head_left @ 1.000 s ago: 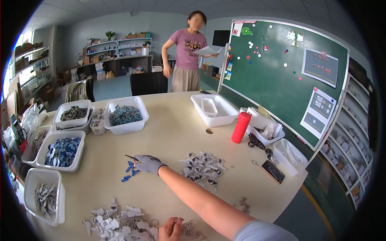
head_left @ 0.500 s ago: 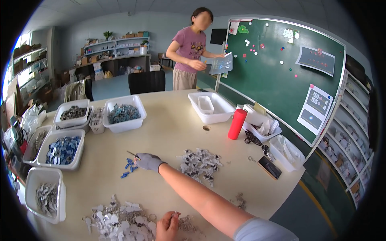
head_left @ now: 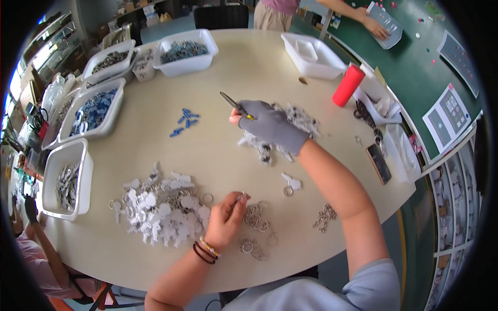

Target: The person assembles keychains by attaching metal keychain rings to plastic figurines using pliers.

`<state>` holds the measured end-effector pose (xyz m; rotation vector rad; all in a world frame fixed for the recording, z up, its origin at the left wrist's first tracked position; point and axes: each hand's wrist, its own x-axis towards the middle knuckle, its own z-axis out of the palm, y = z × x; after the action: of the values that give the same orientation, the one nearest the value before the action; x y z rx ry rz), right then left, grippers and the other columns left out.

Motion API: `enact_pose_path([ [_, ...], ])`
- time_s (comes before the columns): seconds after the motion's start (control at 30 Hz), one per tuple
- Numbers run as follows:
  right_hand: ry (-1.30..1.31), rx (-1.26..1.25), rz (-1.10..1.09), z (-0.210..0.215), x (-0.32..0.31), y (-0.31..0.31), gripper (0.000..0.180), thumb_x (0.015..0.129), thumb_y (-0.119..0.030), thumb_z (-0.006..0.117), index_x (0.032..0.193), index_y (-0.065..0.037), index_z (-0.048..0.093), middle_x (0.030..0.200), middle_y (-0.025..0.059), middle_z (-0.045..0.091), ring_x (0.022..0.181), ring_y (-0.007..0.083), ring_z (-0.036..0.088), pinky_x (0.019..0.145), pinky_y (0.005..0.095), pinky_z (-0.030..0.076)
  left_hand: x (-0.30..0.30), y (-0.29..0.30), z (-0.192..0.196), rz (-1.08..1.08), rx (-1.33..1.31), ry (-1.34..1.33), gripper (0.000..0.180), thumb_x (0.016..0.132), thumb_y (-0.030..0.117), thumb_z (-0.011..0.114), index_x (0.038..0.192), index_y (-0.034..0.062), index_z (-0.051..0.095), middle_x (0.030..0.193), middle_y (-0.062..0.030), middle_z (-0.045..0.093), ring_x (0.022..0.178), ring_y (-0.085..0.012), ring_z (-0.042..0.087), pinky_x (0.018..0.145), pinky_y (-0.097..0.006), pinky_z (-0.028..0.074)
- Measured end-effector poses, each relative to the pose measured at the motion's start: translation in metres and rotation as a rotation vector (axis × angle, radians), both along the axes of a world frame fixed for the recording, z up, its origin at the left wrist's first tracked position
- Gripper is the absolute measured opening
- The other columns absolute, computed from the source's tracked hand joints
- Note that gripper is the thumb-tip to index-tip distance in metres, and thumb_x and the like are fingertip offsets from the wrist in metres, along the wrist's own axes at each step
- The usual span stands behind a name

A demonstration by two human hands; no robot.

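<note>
My right hand (head_left: 270,126), in a grey glove, grips small pliers (head_left: 232,104) with yellow on the handle, tips pointing up-left over the table. It hovers above a heap of white tags (head_left: 288,132). A few blue pieces (head_left: 184,122) lie left of the pliers. My left hand (head_left: 225,220) is bare, with bracelets at the wrist, and pinches a metal ring (head_left: 243,196) near loose metal rings (head_left: 255,228). A big pile of white key-shaped tags with rings (head_left: 158,207) lies left of that hand. One finished tag with ring (head_left: 290,184) lies between my arms.
White bins (head_left: 65,184) of parts line the table's left and far side. A red cylinder (head_left: 347,85), a phone (head_left: 378,163) and a chain bundle (head_left: 324,215) sit on the right. Another person's hand (head_left: 376,28) touches the green board. A person sits at lower left.
The view has tilted down toward the table. My right hand pulled the pliers back from the blue pieces toward the tag heap. My left hand lifted to the rings.
</note>
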<state>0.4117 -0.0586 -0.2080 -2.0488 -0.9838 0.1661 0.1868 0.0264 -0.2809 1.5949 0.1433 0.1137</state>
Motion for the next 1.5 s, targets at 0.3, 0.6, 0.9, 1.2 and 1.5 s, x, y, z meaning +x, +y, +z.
enact_pose_path([
  [0.3,0.235,-0.141,0.101,0.001,-0.091,-0.102,0.017,0.083,-0.019,0.06,0.091,-0.004,0.059,0.084,0.0098,0.062,0.077,0.0238,0.061,0.07,0.0354,0.048,-0.001,0.001,0.003,-0.003,-0.096,0.035,0.023,0.098,0.022,0.049,0.1,0.0006,0.059,0.061,0.0089,0.034,0.054,-0.0008,0.028,0.047,-0.019,0.024],
  [0.6,-0.101,-0.458,0.0,-0.012,-0.108,-0.134,0.02,0.079,-0.018,0.066,0.09,-0.004,0.057,0.083,0.013,0.056,0.08,0.0325,0.056,0.071,0.0412,0.045,-0.004,0.001,0.005,0.014,-0.104,0.068,0.028,0.098,0.026,0.051,0.1,-0.0001,0.058,0.068,0.006,0.042,0.062,-0.0032,0.035,0.055,-0.019,0.031],
  [0.9,-0.373,-0.665,0.134,-0.028,-0.114,-0.14,0.02,0.075,-0.018,0.068,0.085,-0.007,0.056,0.084,0.01,0.057,0.085,0.0275,0.058,0.074,0.0401,0.045,-0.003,0.001,0.005,0.008,-0.074,0.047,0.025,0.098,0.024,0.051,0.099,-0.0001,0.059,0.067,0.0066,0.04,0.061,-0.0027,0.033,0.053,-0.019,0.029],
  [1.2,0.049,-0.174,0.11,-0.01,-0.111,-0.151,0.013,0.075,-0.004,0.065,0.083,-0.002,0.056,0.076,0.0075,0.057,0.068,0.016,0.058,0.063,0.0302,0.047,-0.011,-0.004,0.011,0.03,0.102,-0.003,0.023,0.097,0.02,0.05,0.099,-0.0006,0.06,0.063,0.0033,0.042,0.058,-0.0053,0.035,0.053,-0.021,0.032],
  [1.5,0.699,0.43,0.054,-0.021,-0.132,-0.131,0.003,0.086,-0.004,0.056,0.086,-0.002,0.054,0.088,0.0057,0.063,0.087,0.0088,0.056,0.08,0.0276,0.046,-0.02,-0.016,0.017,-0.142,0.414,-0.18,0.013,0.088,0.007,0.056,0.1,0.0013,0.059,0.071,-0.0129,0.059,0.058,-0.0259,0.058,0.052,-0.033,0.046],
])
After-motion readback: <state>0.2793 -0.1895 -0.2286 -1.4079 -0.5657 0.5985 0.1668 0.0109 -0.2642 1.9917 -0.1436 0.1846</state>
